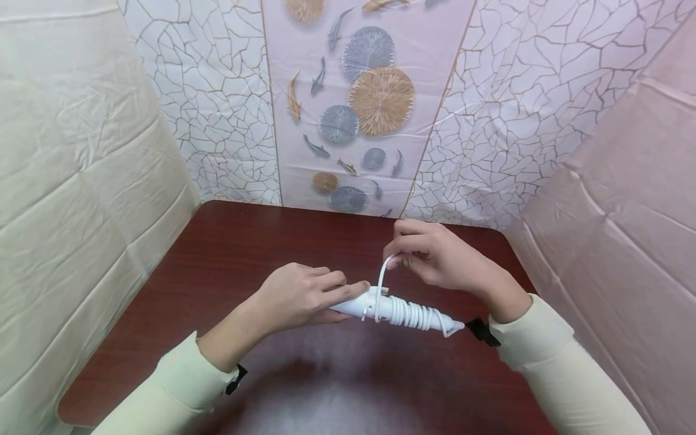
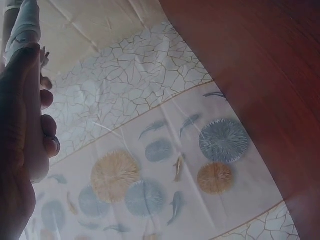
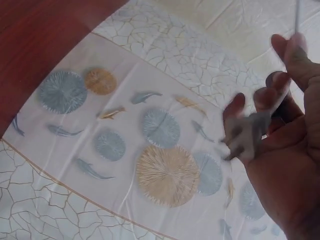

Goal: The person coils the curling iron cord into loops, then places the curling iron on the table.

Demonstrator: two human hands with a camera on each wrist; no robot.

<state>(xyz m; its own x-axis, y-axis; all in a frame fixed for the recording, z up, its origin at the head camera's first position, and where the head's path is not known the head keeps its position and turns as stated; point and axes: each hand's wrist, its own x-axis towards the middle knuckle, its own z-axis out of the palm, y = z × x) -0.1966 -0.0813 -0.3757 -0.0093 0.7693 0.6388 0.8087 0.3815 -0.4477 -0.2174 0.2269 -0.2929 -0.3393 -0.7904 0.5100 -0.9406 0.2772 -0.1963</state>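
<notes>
My left hand (image 1: 304,296) grips a long white wand-shaped electric appliance (image 1: 353,306) by its smooth, thick part, holding it sideways above the table. Several turns of white cord (image 1: 410,314) are wound round its narrower part, which tapers to the right. My right hand (image 1: 435,254), above and behind the coils, pinches the loose length of cord between thumb and fingertips; a strand runs from there down to the appliance. In the right wrist view a pale plug (image 3: 247,134), blurred, hangs by the curled fingers. The left wrist view shows the appliance's rounded end (image 2: 39,167) under my palm.
Below both hands spreads a dark red-brown table (image 1: 261,235) with rounded corners. A patterned cloth (image 1: 337,163) with fish and round motifs hangs behind it, and pale cloth walls (image 1: 81,181) stand at both sides. Black straps (image 1: 481,331) show at the cuffs.
</notes>
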